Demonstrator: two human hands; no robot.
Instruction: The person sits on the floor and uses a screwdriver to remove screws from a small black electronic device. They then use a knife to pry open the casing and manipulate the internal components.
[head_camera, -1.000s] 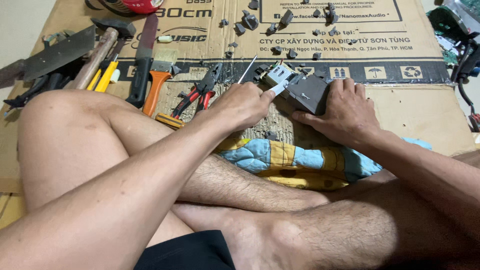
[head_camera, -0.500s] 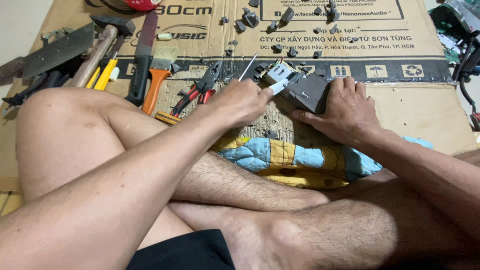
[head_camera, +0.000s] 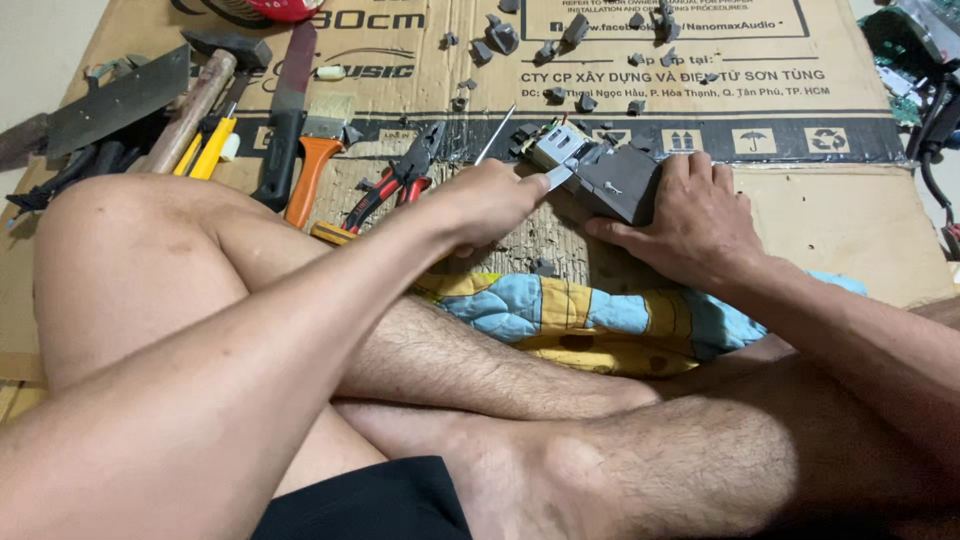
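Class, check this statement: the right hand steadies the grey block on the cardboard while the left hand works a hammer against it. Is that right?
Not quite. The head view shows the left hand working a thin blade, not a hammer, against the grey block; the hammer lies untouched. The right hand does steady it.

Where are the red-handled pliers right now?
In the head view, the red-handled pliers lie on the cardboard left of centre, between the orange-handled brush and the left hand.
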